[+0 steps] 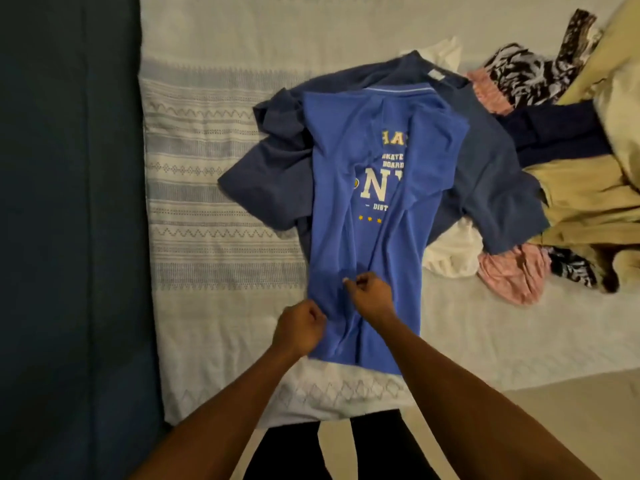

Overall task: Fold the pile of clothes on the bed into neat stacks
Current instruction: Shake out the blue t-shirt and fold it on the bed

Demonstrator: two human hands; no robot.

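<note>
Near the front edge of the bed (225, 168), the left hand (301, 329) and the right hand (369, 292) each pinch the blue T-shirt (346, 150) low down (print reads "SKATE BOARD", "N", "DIST"); it overlaps a navy shirt (491, 168).

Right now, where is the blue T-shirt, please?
In the head view, the T-shirt lies centre, on a navy shirt, left of the pile; the left hand and right hand hold its near end.
</note>
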